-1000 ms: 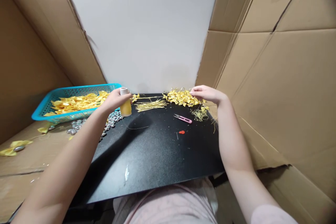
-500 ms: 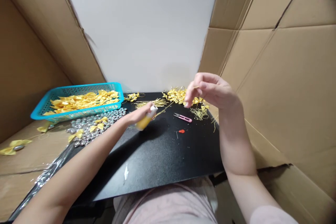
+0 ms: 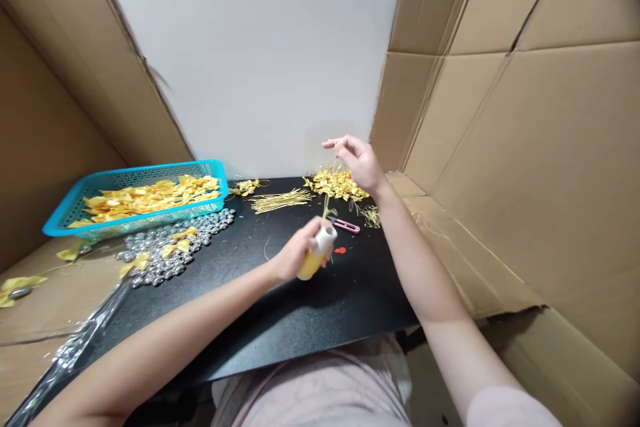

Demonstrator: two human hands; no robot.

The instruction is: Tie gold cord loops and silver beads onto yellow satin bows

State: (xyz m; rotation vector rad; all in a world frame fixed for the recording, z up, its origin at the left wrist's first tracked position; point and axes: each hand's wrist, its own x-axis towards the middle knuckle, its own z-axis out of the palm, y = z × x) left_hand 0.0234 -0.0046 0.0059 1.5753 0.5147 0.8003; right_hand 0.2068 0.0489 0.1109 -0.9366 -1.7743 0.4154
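Observation:
My left hand (image 3: 296, 255) is wrapped round a spool of yellow thread (image 3: 311, 264) with a white core, tilted above the black table. Strands of yellow cord (image 3: 327, 205) stick up from the spool's far side. Higher up and to the right, my right hand (image 3: 361, 163) is closed in a pinch, with a thin yellow thread (image 3: 335, 164) running down from its fingers. Whether this thread joins the strands at the spool is hard to see. Pink thread snips (image 3: 346, 225) lie just beyond the spool, partly hidden, beside a red tag (image 3: 341, 251).
A blue basket (image 3: 55, 221) of yellow bows stands at left, silver beads (image 3: 165, 267) before it. Cut yellow cords (image 3: 281, 200), a heap of yellow bows (image 3: 333, 181) and a thread tangle (image 3: 371, 216) lie at the back. Cardboard walls (image 3: 540, 167) enclose the sides.
My left hand has moved right and nearer with the spool, its open core end now turned towards me. My right hand has moved left and away, still pinching the thread.

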